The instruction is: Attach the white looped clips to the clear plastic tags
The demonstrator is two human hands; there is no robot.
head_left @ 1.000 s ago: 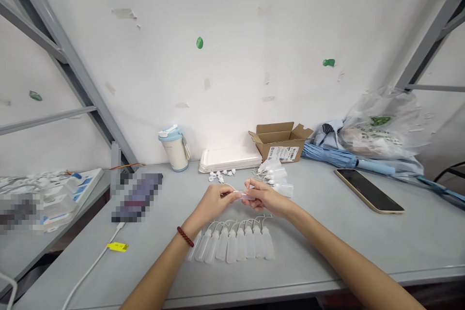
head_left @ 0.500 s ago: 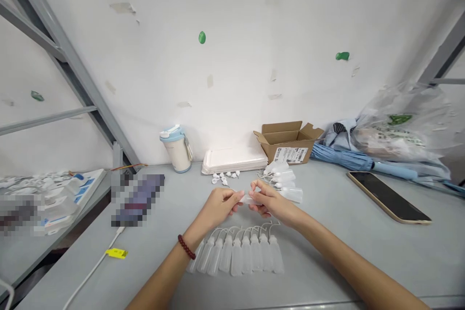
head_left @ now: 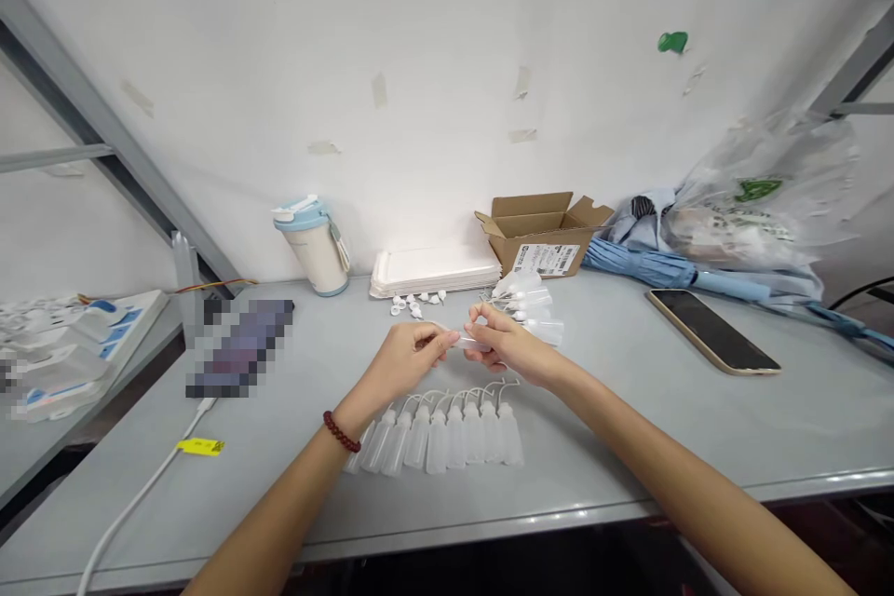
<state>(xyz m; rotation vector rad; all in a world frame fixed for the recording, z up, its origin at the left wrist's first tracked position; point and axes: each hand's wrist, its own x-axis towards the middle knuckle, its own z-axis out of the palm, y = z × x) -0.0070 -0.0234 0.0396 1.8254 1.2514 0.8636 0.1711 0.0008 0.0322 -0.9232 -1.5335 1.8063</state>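
My left hand (head_left: 398,363) and my right hand (head_left: 507,349) meet above the grey table (head_left: 629,428), both pinching one small clear plastic bottle (head_left: 467,342) held level between them. Just below the hands lies a row of several matching squeeze bottles (head_left: 440,433) with thin nozzles, side by side. Behind my right hand lies a loose pile of more bottles (head_left: 531,307). Small white caps (head_left: 415,303) are scattered beyond my left hand. A red bead bracelet sits on my left wrist.
At the back stand a blue-lidded cup (head_left: 312,247), a stack of white trays (head_left: 433,270) and an open cardboard box (head_left: 541,237). A phone (head_left: 712,331), a blue umbrella (head_left: 670,270) and a plastic bag (head_left: 761,200) lie right. A white cable (head_left: 140,498) runs left.
The view has tipped downward, so everything sits higher in the picture. Both hands stay together on the small bottle with only slight finger movement.
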